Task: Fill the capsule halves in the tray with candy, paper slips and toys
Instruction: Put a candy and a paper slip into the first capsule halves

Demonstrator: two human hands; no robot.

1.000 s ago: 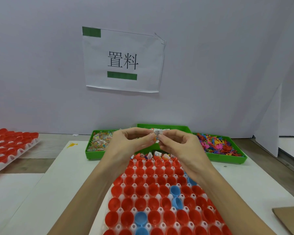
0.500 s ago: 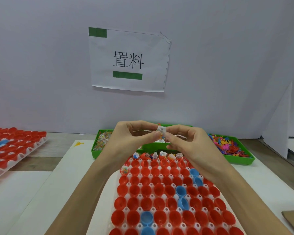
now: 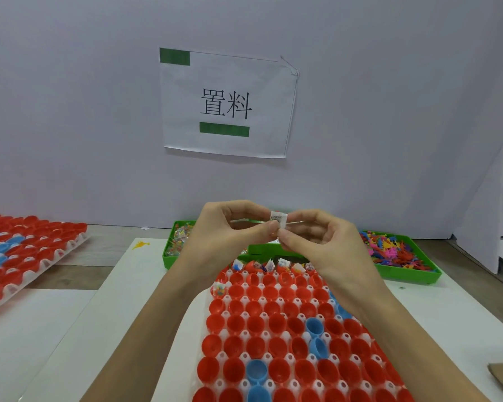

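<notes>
**Readable text: one wall sign**

A white paper sign taped to the pale wall shows two large black Chinese characters, "置料", with a plain green bar beneath them. The small paper slip pinched between both hands carries dark print too tiny to read.

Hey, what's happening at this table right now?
A person is filling capsule halves in a tray. Both hands, left hand and right hand, pinch a small paper slip above the tray. Only the far row of capsules holds fillings; most are empty. Green bins of candy and toys sit behind.
</notes>
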